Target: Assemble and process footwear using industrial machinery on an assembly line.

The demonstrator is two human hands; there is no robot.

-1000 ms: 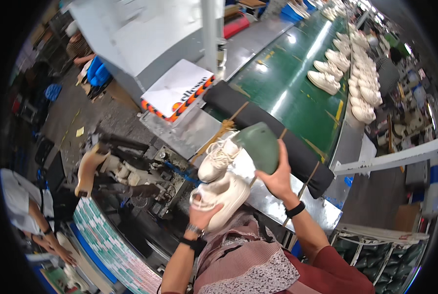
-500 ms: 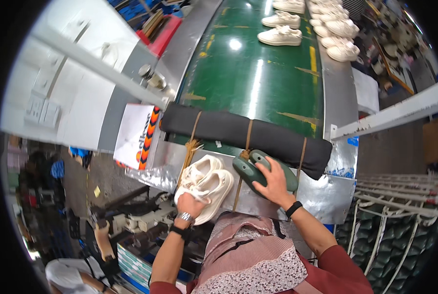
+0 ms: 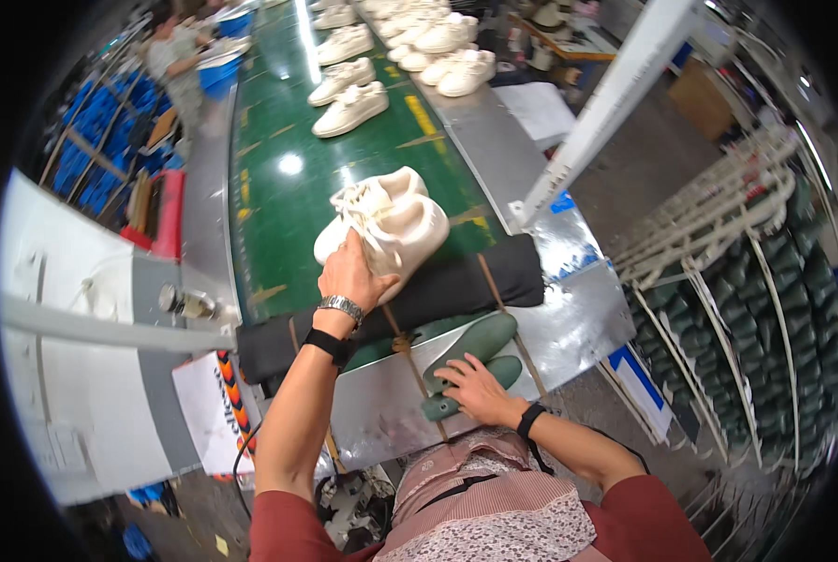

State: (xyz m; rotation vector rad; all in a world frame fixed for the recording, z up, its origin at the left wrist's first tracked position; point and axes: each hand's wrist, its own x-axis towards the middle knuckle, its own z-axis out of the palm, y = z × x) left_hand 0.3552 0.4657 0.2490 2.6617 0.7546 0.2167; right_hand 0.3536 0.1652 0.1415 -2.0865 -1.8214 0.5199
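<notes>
Cream sneakers [image 3: 386,225] rest as a pair at the near end of the green conveyor belt [image 3: 278,187], under my left hand [image 3: 348,276].
My left hand's fingers curl over the heels, just past a black padded roll [image 3: 494,272]. My right hand [image 3: 475,389] lies spread on two green shoe lasts [image 3: 480,342] on the metal tabletop [image 3: 578,323]. More white sneakers [image 3: 348,108] sit farther along the belt.
</notes>
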